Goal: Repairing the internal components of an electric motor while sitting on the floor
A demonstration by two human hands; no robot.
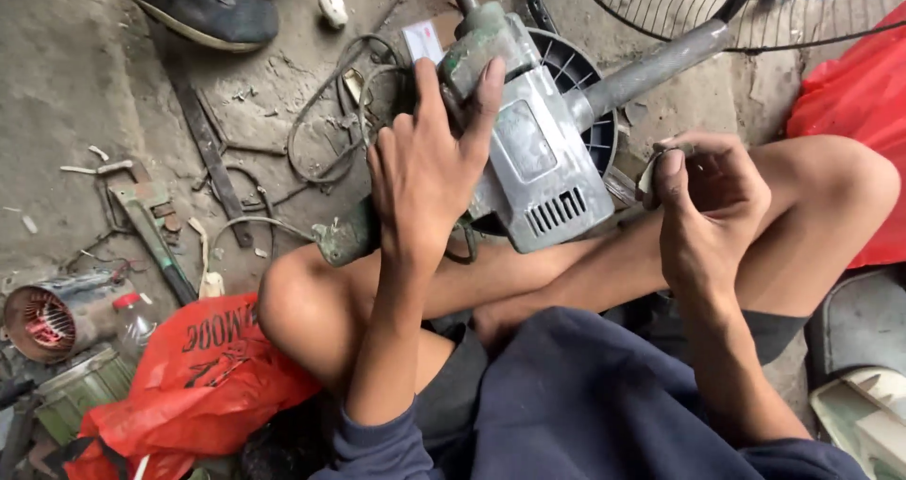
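The person sat cross-legged on a dusty concrete floor (85, 84), with a worn silver-grey metal power tool with a green handle and slotted vents (538, 164) resting across the shins. The left hand (425, 173) lay spread over the tool's green rear handle, fingers wide and pressed against the casing, thumb reaching up towards the green end cap. The right hand (703, 197) was curled narrowly around a small dark part (651, 173), pinched between thumb and forefinger just beside the tool's vented end; what the part was could not be told. A grey metal tube (651, 65) ran up and away from the tool's body, over a black round ribbed plastic cover (580, 74) lying beneath it.

As for containers, a crumpled red plastic bag with black lettering (203, 376) lay by the left knee, its contents hidden. Beside it stood a small clear bottle with a red cap (132, 320), touching an open grey cylindrical motor housing (52, 318) whose mouth showed reddish copper windings inside. A second red bag (864, 102) lay at the far right.

Loose grey wire (326, 131) coiled on the floor near the tool, a pipe wrench (146, 220) lay well apart, and a black wire fan guard (698, 3) stood behind. Another person's dark shoe (203, 3) rested at the top.
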